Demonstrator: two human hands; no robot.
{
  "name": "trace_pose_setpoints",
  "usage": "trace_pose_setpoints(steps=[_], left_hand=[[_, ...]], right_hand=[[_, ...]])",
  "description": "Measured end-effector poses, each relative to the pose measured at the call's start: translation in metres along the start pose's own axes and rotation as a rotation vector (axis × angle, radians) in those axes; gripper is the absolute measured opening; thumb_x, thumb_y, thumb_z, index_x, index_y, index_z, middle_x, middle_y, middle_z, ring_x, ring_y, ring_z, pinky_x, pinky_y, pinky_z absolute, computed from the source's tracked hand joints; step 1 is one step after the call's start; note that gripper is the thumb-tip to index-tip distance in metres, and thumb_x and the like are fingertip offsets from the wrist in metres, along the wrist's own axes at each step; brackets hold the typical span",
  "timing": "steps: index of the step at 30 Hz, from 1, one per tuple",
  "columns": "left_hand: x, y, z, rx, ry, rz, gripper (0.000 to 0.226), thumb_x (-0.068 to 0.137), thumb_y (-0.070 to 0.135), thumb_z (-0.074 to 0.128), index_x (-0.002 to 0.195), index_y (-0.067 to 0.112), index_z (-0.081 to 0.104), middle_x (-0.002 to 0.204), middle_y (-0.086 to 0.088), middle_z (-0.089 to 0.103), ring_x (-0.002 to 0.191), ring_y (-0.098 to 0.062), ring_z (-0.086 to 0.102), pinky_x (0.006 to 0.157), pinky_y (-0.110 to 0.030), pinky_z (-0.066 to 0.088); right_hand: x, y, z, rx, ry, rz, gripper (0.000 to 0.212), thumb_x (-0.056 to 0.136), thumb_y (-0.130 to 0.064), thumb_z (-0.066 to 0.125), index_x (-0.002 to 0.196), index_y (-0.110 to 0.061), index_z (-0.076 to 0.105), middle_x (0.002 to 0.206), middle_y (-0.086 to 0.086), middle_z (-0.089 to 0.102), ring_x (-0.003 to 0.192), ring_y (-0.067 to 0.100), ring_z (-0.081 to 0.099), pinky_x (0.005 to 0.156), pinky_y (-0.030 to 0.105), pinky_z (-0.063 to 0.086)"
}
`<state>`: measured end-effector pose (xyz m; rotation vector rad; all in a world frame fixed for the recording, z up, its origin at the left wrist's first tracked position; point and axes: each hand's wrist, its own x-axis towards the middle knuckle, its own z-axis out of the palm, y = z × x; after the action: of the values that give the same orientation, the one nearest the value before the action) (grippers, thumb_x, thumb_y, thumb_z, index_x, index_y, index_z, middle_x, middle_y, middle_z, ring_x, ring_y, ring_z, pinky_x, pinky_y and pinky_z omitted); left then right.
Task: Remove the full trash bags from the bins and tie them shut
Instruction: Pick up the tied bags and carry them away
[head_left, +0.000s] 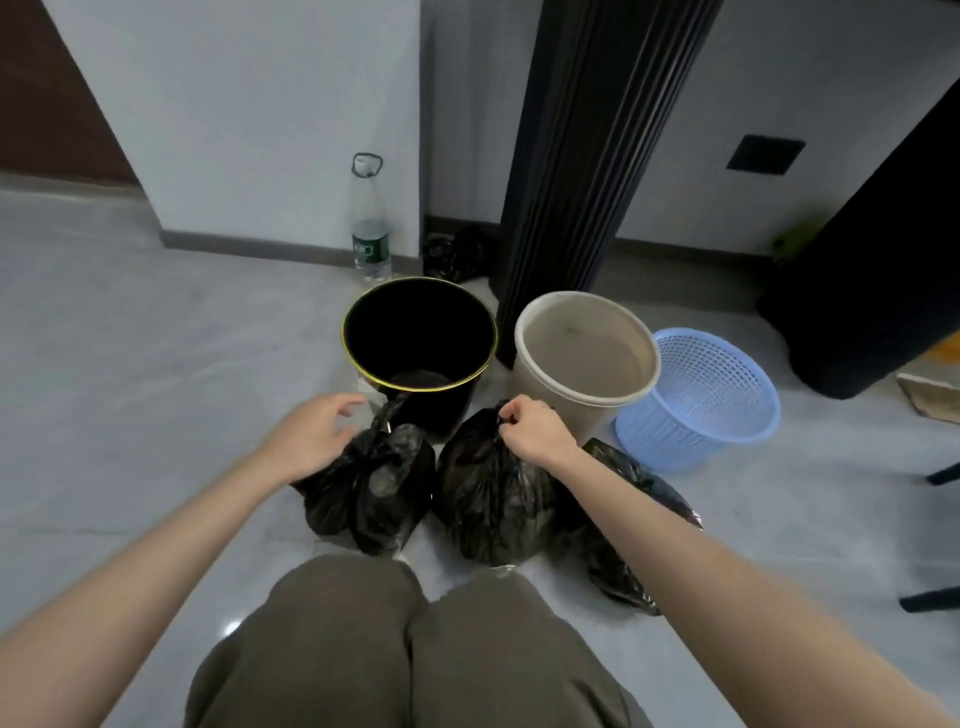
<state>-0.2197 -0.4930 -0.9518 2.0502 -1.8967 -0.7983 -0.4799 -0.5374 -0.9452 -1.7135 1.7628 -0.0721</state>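
Observation:
Three full black trash bags lie on the floor in front of my knees: a left bag (374, 488), a middle bag (493, 499) and a right bag (623, 530) partly hidden behind my right forearm. My left hand (311, 436) hovers over the left bag's knotted top with relaxed, spread fingers and holds nothing. My right hand (530, 431) pinches the gathered neck of the middle bag. Behind the bags stand a black bin with a gold rim (358, 358), a beige bin (535, 384) and a blue mesh basket (717, 405), all without liners.
A clear plastic water bottle (370, 228) stands by the wall behind the black bin. A dark ribbed column (582, 156) rises behind the bins, with a small black bag (452, 254) at its foot. A large dark object (872, 291) fills the right side.

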Motion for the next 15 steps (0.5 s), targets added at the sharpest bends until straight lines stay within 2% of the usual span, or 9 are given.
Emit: trace_pose_setpoints(steps=[2, 4, 7, 10, 12, 15], left_hand=[[0.008, -0.019, 0.017, 0.047, -0.033, 0.009, 0.045, 0.09, 0.014, 0.058, 0.133, 0.018, 0.05, 0.129, -0.008, 0.058, 0.118, -0.025, 0.055, 0.1, -0.033, 0.042], [0.015, -0.031, 0.032, 0.119, -0.061, 0.045, 0.047, 0.09, 0.018, 0.058, 0.135, 0.025, 0.047, 0.13, -0.006, 0.056, 0.12, -0.024, 0.053, 0.099, -0.038, 0.043], [0.028, -0.042, 0.053, 0.274, -0.095, 0.074, 0.049, 0.092, 0.026, 0.056, 0.137, 0.037, 0.04, 0.132, 0.003, 0.053, 0.123, -0.022, 0.048, 0.1, -0.038, 0.039], [0.039, -0.047, 0.071, 0.413, -0.06, 0.118, 0.045, 0.094, 0.022, 0.05, 0.136, 0.036, 0.042, 0.129, 0.007, 0.051, 0.122, -0.018, 0.047, 0.101, -0.035, 0.028], [0.045, -0.055, 0.081, 0.34, -0.029, 0.169, 0.04, 0.094, 0.016, 0.049, 0.131, 0.029, 0.051, 0.124, 0.003, 0.054, 0.114, -0.021, 0.053, 0.094, -0.033, 0.033], [0.048, -0.067, 0.088, 0.151, -0.012, 0.208, 0.03, 0.091, 0.011, 0.055, 0.12, 0.018, 0.063, 0.111, -0.005, 0.058, 0.098, -0.027, 0.062, 0.076, -0.035, 0.048]], right_hand=[[0.015, 0.006, 0.021, -0.14, 0.034, 0.042, 0.039, 0.093, -0.025, 0.045, 0.133, -0.021, 0.046, 0.135, 0.008, 0.044, 0.125, 0.032, 0.042, 0.101, 0.044, 0.04], [0.024, 0.013, 0.038, -0.249, 0.076, 0.062, 0.044, 0.096, -0.025, 0.043, 0.139, -0.02, 0.038, 0.14, 0.008, 0.039, 0.129, 0.033, 0.036, 0.102, 0.047, 0.035], [0.043, 0.027, 0.064, -0.307, 0.114, 0.065, 0.049, 0.097, -0.027, 0.042, 0.144, -0.018, 0.031, 0.144, 0.008, 0.036, 0.131, 0.033, 0.033, 0.102, 0.048, 0.033], [0.062, 0.04, 0.08, -0.387, 0.18, 0.018, 0.05, 0.098, -0.029, 0.043, 0.145, -0.017, 0.032, 0.144, 0.007, 0.037, 0.129, 0.031, 0.033, 0.102, 0.045, 0.035], [0.075, 0.046, 0.085, -0.454, 0.227, -0.032, 0.047, 0.097, -0.026, 0.045, 0.141, -0.015, 0.037, 0.139, 0.008, 0.041, 0.125, 0.031, 0.037, 0.1, 0.042, 0.036], [0.09, 0.051, 0.084, -0.487, 0.242, -0.049, 0.036, 0.092, -0.013, 0.048, 0.127, -0.009, 0.047, 0.125, 0.015, 0.048, 0.114, 0.033, 0.046, 0.094, 0.039, 0.04]])
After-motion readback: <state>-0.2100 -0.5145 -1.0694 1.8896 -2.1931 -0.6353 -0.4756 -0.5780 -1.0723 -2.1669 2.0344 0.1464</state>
